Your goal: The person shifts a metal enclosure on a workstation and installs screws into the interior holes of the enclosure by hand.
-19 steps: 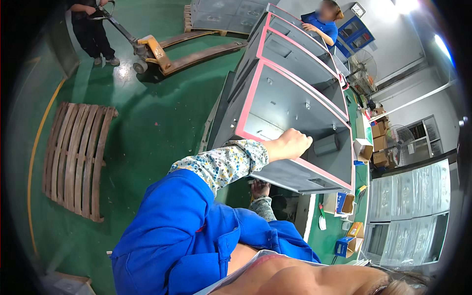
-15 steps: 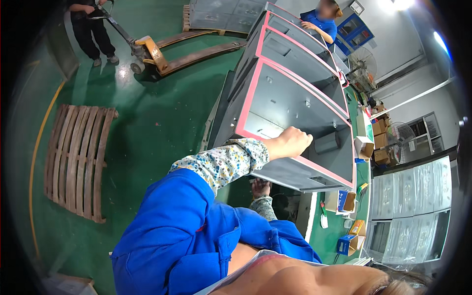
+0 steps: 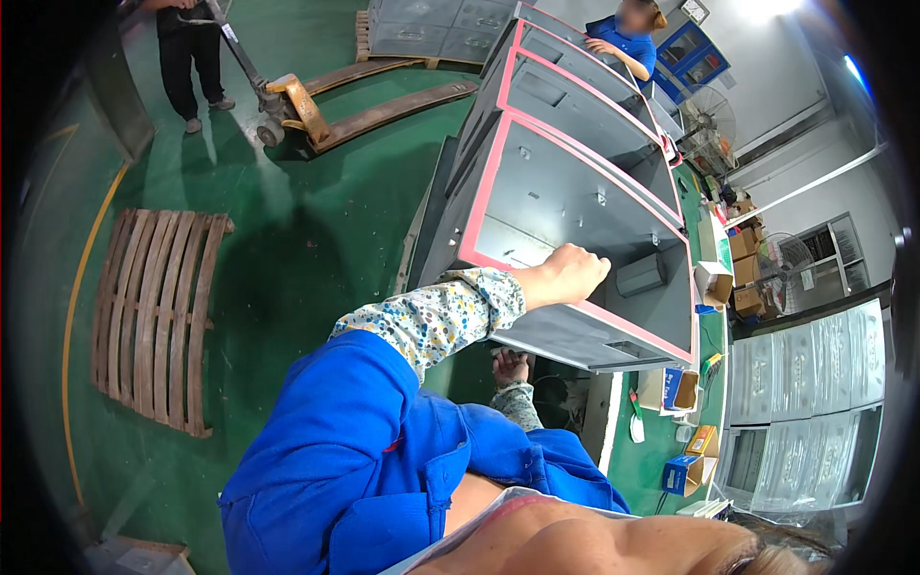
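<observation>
The left hand [image 3: 567,276] is curled into a fist over the lower pink edge of the nearest grey cabinet [image 3: 565,201]; whether the fingers pinch anything cannot be told. Its floral sleeve [image 3: 426,314] runs back down and left from the wrist. The right hand [image 3: 510,367] is below the left one, near the cabinet's underside, its fingers pointing up; shadow hides whether they are pressed together or holding something. The cabinet's open front spreads above and to the right of the left hand, and a grey box-shaped part [image 3: 641,275] sits inside, just right of the knuckles.

Farther right of both hands, a green counter [image 3: 625,450] bears a red-handled tool [image 3: 635,412], an open carton [image 3: 681,390] and a blue box [image 3: 681,475]. Beyond them stand plastic-wrapped cabinets [image 3: 805,402]. Above the left hand, more pink-edged cabinets form a row, with a co-worker in blue [image 3: 628,48] touching the far end. Well left of the hands, a wooden pallet [image 3: 156,321] lies on the floor [image 3: 287,225]; above it, a person in dark trousers [image 3: 192,72] holds a pallet truck [image 3: 299,103].
</observation>
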{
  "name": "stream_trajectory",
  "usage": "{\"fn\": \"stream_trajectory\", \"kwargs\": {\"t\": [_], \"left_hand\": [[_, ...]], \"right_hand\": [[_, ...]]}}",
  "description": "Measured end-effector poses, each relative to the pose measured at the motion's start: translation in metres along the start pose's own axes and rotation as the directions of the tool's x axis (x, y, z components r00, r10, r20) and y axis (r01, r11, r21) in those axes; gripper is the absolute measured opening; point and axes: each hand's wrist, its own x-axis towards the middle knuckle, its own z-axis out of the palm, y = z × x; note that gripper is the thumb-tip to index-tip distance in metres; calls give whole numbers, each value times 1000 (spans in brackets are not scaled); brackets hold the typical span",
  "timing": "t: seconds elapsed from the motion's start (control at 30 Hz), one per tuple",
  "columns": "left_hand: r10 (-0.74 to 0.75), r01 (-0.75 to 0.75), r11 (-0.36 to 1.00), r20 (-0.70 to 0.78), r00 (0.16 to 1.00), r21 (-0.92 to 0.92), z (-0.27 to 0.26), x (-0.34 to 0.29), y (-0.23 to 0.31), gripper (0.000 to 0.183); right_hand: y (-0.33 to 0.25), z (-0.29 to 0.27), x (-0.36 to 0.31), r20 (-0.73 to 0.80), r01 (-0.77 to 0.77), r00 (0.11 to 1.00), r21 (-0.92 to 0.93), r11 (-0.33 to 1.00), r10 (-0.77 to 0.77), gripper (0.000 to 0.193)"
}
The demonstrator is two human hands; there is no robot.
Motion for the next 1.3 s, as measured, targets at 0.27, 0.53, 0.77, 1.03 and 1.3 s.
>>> {"fn": "stream_trajectory", "kwargs": {"t": [0.27, 0.53, 0.77, 1.03, 1.3], "left_hand": [[-23, 23, 1000, 10, 1000, -18, -1, 0, 0, 11], [-3, 1, 997, -27, 1000, -76, 2, 0, -2, 7], [-10, 10, 999, -8, 1000, -30, 3, -1, -3, 9], [-25, 26, 999, 45, 999, -34, -1, 0, -3, 11], [-21, 22, 999, 43, 999, -23, -3, -1, -2, 11]], "right_hand": [[1, 0, 7, 67, -24, 998, 14, 1000, 23, 52], [4, -5, 17, 111, -53, 992, -45, 998, 58, 45], [2, -10, 19, 158, -95, 982, -63, 993, 104, 49], [5, -9, 21, 141, -84, 986, -55, 995, 91, 49], [8, -11, 25, 100, -104, 989, -57, 993, 110, 49]]}}
